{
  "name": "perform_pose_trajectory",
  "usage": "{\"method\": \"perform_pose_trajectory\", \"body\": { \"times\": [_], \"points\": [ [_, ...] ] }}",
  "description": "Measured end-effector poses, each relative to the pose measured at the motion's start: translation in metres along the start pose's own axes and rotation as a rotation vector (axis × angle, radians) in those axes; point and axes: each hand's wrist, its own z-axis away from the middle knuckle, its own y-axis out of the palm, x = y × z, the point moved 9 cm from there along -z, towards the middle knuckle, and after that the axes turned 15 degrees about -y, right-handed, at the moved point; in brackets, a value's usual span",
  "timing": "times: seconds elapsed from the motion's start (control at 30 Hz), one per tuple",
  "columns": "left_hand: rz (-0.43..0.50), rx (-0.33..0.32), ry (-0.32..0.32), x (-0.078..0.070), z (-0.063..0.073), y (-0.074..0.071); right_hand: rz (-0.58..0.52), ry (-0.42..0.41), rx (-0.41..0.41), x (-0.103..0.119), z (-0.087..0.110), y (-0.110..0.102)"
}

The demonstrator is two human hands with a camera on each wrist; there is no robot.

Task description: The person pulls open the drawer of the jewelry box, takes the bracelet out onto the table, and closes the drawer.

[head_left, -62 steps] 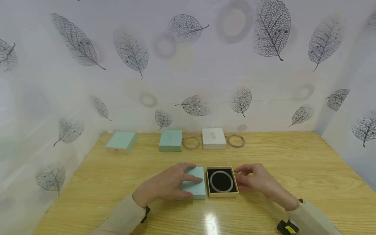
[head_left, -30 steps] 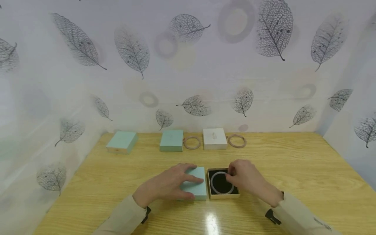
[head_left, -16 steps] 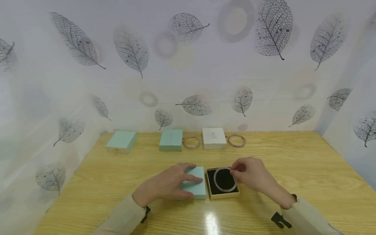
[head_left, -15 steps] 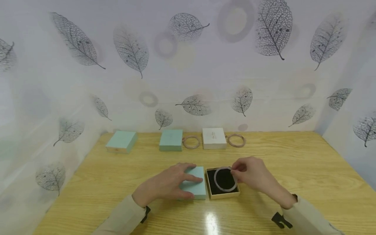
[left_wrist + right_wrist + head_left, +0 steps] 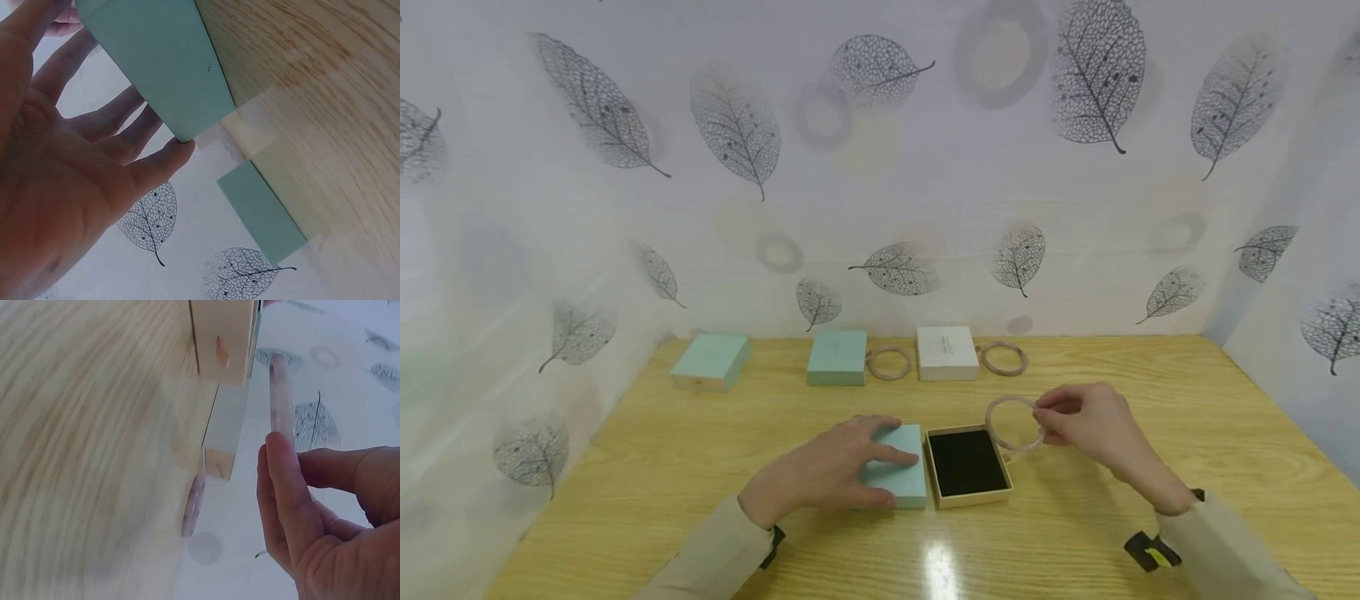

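My right hand pinches a pale pinkish bangle by its right side, between thumb and fingertips. The bangle is held up above the table, beyond the right corner of an open box bottom with black lining. In the right wrist view the bangle appears edge-on over the fingertips. My left hand rests with fingers spread across a light teal box lid, just left of the open box. The left wrist view has the fingers along the side of this teal piece.
Along the back of the wooden table stand a teal box at far left, a second teal box and a white box. One bangle lies beside the second teal box, another bangle right of the white box.
My right hand reached into the open box, took hold of the bangle and lifted it out, up and to the right. The left hand has stayed on the teal lid.
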Motion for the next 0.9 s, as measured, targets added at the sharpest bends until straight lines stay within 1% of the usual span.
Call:
{"method": "perform_pose_trajectory", "body": {
  "times": [0.2,0.4,0.7,0.9],
  "points": [
    [0.000,-0.001,-0.002,0.001,0.000,0.001,0.026,0.020,-0.037,-0.023,-0.001,-0.024],
    [0.005,-0.003,-0.013,0.003,-0.001,0.002,0.071,0.034,-0.062,-0.045,-0.003,-0.044],
    [0.009,-0.008,-0.005,0.003,-0.001,0.002,0.119,0.113,-0.061,-0.076,-0.003,-0.068],
    [0.003,-0.010,-0.001,0.002,-0.001,0.001,0.138,0.144,-0.060,-0.090,-0.004,-0.080]
  ]
}}
